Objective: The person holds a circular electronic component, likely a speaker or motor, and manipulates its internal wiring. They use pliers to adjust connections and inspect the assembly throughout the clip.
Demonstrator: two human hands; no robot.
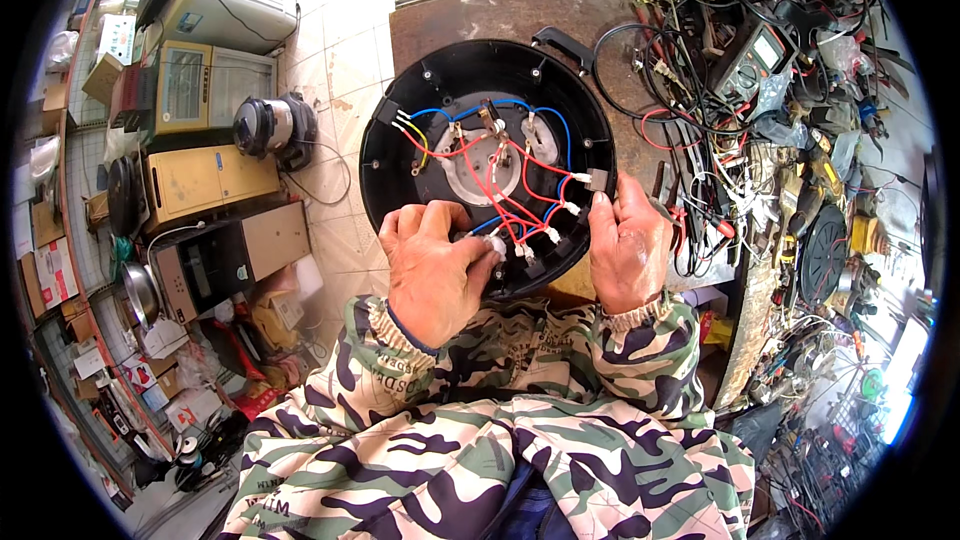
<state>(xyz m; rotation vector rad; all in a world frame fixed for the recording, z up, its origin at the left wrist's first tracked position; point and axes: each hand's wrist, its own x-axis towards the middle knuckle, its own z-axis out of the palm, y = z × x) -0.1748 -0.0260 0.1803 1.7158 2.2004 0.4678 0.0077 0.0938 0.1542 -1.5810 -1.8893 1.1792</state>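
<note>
A round black plastic appliance housing (400, 165) lies open over the workbench, with blue, red and yellow-green wires (535, 225) inside, ending in several white-sleeved terminals (581, 178) along its near right side. A metal plate (466, 172) sits at its middle. My left hand (435, 275) is at the near left rim, thumb and fingers closed around a small white piece at a wire end (497, 242), partly hidden by the thumb. My right hand (628, 240) grips the right rim of the housing, thumb up along the edge.
The rusty metal benchtop (450, 20) carries tangled cables (660, 60), a multimeter (760, 60) and pliers (690, 225) to the right. Appliances (220, 190), a metal-bodied pot (268, 127) and shelves of boxes (55, 270) stand left, beside the tiled floor (335, 90).
</note>
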